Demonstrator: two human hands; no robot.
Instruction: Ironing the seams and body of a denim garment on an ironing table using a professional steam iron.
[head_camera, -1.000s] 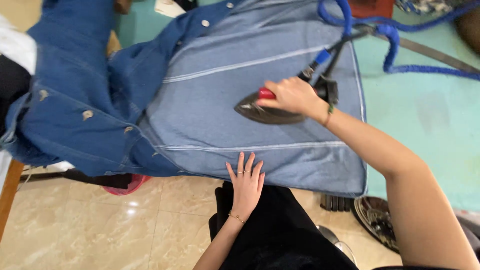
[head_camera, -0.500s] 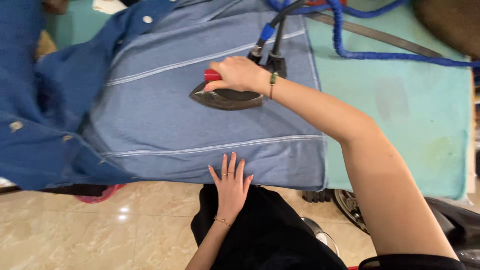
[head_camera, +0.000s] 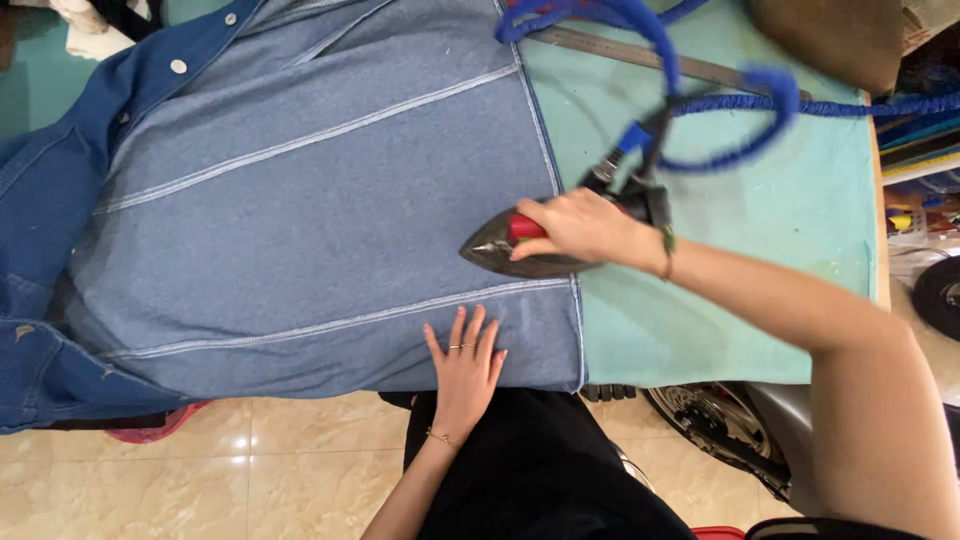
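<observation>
A blue denim jacket (head_camera: 300, 200) lies spread inside out on a table padded in teal (head_camera: 760, 200). My right hand (head_camera: 580, 228) grips the red handle of a steam iron (head_camera: 520, 252), whose dark soleplate rests on the jacket close to its right hem. A blue hose (head_camera: 700, 90) loops from the back of the iron across the padding. My left hand (head_camera: 465, 365) lies flat, fingers spread, on the jacket's near edge just below and left of the iron.
A long metal ruler (head_camera: 650, 62) lies at the far side of the table. A brown object (head_camera: 830, 35) sits at the top right corner. Beyond the near edge are a tiled floor (head_camera: 200, 470), a dark garment over my lap and a wheel (head_camera: 700, 420).
The iron has slid to the right across the denim, toward the jacket's right hem, with my right hand on it. My left hand has stayed pressed on the near edge.
</observation>
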